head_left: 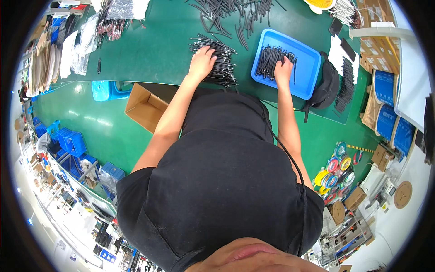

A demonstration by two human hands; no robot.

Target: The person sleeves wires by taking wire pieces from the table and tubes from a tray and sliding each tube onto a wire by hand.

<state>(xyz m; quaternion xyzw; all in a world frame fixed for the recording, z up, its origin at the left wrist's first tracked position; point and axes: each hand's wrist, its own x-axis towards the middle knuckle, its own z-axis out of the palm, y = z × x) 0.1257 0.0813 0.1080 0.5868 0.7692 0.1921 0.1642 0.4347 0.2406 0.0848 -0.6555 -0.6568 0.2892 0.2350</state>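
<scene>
1. Head view, placement: thin black leads (225, 68) lie in a rough row on the green tabletop (149, 54); a second black bunch (267, 61) sits in the blue tray (310, 68), rightward.
2. Handling (my judgement): small bundles, kept parallel under light fingers, should limit crossing and snagging.
3. Left hand (202, 62): palm down, fingers extended across the row's left part; grip loose, unclosed.
4. Right hand (283, 70): reaches into the tray, fingers bent at the bunch; cannot tell whether its grip closes on any piece.

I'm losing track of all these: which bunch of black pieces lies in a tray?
The bunch at the right hand; it alone lies inside the blue tray.
</scene>
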